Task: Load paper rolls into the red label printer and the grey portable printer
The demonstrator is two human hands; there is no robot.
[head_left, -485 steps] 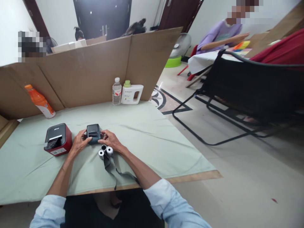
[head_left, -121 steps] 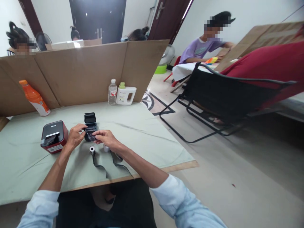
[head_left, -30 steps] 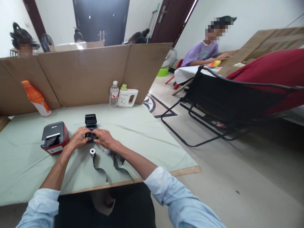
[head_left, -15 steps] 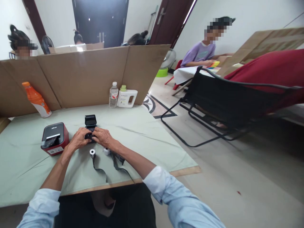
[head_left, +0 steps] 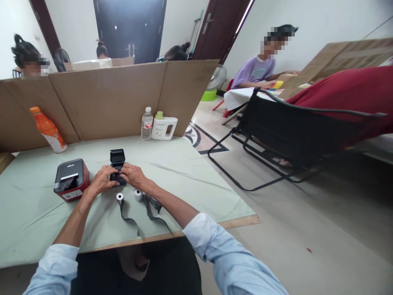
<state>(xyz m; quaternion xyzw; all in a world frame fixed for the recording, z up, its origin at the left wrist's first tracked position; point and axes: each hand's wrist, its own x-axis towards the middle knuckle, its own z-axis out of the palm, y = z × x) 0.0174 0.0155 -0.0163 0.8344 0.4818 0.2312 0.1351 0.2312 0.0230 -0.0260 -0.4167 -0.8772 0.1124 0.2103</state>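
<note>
Near the centre left, the fingers of the left hand (head_left: 104, 179) and right hand (head_left: 134, 176) cover much of the small black printer's (head_left: 117, 159) interior; whether they pinch anything inside cannot be told. Just below, the right forearm (head_left: 170, 201) partly hides a dark crumpled piece (head_left: 155, 205), too unclear to identify. Lettering on the red printer (head_left: 71, 180) and the fine print on the handled jug (head_left: 165, 128) are too small to read. The bottom edge crops both blue sleeves (head_left: 239, 262); the right edge cuts the red cloth (head_left: 344, 92). Upper left, the cardboard partition (head_left: 110, 98) conceals people below their heads.
</note>
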